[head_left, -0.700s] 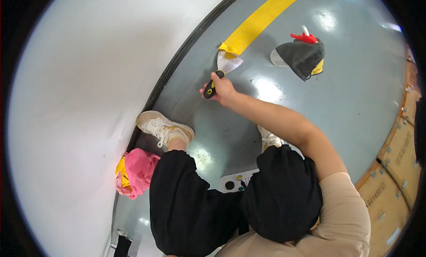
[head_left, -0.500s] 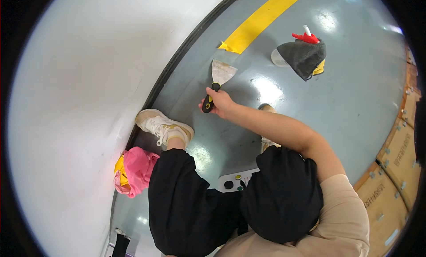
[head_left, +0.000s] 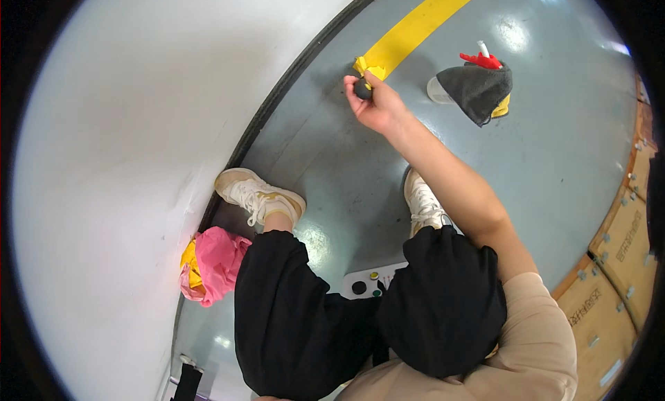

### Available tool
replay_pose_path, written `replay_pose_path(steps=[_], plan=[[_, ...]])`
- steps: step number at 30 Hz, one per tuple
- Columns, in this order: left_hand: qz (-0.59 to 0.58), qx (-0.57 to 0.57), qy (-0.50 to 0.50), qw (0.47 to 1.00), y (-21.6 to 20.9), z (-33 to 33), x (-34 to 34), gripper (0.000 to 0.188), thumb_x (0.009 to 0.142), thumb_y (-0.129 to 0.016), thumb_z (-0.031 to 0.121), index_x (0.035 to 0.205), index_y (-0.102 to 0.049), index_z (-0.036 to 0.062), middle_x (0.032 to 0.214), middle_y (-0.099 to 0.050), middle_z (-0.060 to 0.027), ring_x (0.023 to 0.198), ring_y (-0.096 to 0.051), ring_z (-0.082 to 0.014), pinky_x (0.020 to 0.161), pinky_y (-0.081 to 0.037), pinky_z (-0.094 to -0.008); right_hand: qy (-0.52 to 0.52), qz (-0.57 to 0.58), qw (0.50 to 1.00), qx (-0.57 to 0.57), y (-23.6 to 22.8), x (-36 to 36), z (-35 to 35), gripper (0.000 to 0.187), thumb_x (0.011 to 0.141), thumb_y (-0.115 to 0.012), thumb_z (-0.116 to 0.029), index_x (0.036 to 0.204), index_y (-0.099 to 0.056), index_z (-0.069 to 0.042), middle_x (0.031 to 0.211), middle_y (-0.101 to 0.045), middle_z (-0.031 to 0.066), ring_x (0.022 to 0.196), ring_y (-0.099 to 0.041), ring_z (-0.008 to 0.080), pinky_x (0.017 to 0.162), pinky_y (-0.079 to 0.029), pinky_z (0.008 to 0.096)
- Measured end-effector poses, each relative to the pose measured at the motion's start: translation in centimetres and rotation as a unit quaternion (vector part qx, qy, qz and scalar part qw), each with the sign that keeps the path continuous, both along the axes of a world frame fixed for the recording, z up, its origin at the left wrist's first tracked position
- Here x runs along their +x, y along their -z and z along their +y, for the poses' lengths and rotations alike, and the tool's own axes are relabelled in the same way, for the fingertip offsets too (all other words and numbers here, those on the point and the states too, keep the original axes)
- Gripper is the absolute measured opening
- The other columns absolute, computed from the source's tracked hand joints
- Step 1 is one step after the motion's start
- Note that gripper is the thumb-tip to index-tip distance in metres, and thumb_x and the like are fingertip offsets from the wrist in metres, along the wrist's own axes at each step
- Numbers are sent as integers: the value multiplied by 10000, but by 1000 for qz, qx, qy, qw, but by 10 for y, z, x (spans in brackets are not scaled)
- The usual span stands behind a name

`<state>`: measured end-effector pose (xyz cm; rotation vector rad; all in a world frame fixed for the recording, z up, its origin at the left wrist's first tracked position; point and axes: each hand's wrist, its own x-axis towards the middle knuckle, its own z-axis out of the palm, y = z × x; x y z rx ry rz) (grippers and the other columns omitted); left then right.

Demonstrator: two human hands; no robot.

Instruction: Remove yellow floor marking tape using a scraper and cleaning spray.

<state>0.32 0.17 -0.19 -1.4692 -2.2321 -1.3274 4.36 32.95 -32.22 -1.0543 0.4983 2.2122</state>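
My right hand is wrapped round the black-and-yellow handle of a putty knife, reaching far out in front of me. The handle's butt points up toward me, and its blade is hidden from sight. Right at the tool is the crumpled, lifted near end of a wide yellow floor tape strip. Beyond that end, the strip lies flat on the grey floor and runs up and to the right. My left hand is out of view.
A white wall with black edging rises on the left. Right of the tape stands a red-topped spray bottle draped with a grey cloth. A pink bag with yellow scraps lies by my left shoe. Wooden crates line the right.
My right hand has moved forward and slightly right with the putty knife, bringing it to the tape's end. That end is now bunched up. The blade, visible before, is now hidden.
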Motion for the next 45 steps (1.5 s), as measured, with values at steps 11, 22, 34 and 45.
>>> replay_pose_path(steps=[11, 22, 34, 45], plan=[[-9, 0, -13, 1000, 1, 2, 2, 325, 690, -520, -89, 537, -311, 106, 492, -345, -47, 413, -347, -182, 440, -230, -330, -205, -119, 969, 65, 47, 70, -119, 261, 973, -470, -304, 973, -449, -44, 863, -550, 109, 817, -587, 256, 731, -520, 408], [-9, 8, 5, 1000, 2, 1, -1, 320, 672, -520, -92, 534, -314, 111, 484, -346, -51, 404, -343, -185, 439, -225, -328, -544, -375, 667, 344, 74, 127, -39, 359, 912, -542, -365, 940, -515, -9, 630, -539, 49, 466, -528, 144, 433, -443, 297], [-2, 9, 9, 1000, 1, 6, -1, 309, 654, -523, -82, 531, -316, 112, 467, -342, -48, 379, -327, -187, 426, -209, -331, -605, -530, 386, 453, 83, 136, 9, 648, 873, -449, -612, 1027, -598, 0, 903, -638, 250, 915, -600, 411, 766, -460, 477], [-12, 31, 31, 999, 6, 1, -5, 308, 651, -511, -83, 530, -304, 110, 457, -306, -35, 348, -270, -176, 393, -175, -315, -574, -527, 418, 467, 55, 156, 6, 606, 881, -473, -589, 963, -597, -2, 719, -624, 189, 647, -646, 308, 633, -484, 414]])
